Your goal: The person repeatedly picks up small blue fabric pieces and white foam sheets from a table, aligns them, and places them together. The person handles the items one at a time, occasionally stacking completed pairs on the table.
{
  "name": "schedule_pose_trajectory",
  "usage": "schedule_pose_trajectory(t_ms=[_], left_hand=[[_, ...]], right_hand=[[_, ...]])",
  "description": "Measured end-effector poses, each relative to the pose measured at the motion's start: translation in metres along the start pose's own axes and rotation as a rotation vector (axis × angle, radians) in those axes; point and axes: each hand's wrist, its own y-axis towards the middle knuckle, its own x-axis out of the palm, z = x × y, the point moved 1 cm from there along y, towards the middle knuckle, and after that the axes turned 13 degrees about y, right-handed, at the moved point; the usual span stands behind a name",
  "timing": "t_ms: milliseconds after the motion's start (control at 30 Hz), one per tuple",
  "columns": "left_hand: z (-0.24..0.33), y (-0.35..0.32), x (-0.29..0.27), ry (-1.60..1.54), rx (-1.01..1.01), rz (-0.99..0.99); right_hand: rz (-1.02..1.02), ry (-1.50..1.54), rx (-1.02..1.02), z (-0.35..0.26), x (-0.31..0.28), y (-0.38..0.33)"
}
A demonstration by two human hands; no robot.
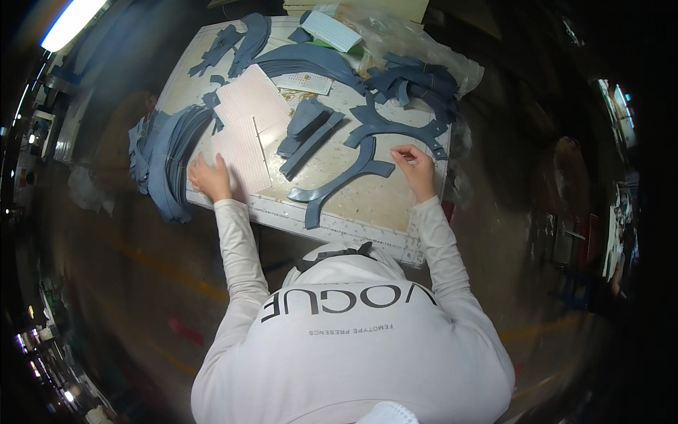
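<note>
My left hand (pixel 210 177) lies flat, fingers spread, on the near left part of the work table (pixel 367 230), touching a pale dotted sheet (pixel 244 145) beside a thick stack of curved blue-grey strips (pixel 166 159). My right hand (pixel 413 166) rests on the table's right side with its fingers curled next to a curved blue-grey cut piece (pixel 346 180); whether it pinches something small I cannot tell. Between the hands lie a few straight blue-grey pieces (pixel 307 134).
More blue-grey cut pieces (pixel 417 85) pile on clear plastic at the far right, others (pixel 236 42) at the far left. A ruled white pad (pixel 332 30) and a small dotted card (pixel 304 83) lie at the back. Dark floor surrounds the table.
</note>
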Motion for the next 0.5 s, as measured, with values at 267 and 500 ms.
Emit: schedule_pose_trajectory(t_ms=[267, 500], left_hand=[[0.158, -0.117, -0.051, -0.901, 0.854, -0.445], [0.186, -0.153, -0.028, -0.877, 1.010, -0.544]], right_hand=[[0.003, -0.423, -0.150, 0.053, -0.011, -0.013], [-0.004, -0.565, -0.249, 0.055, 0.008, -0.020]])
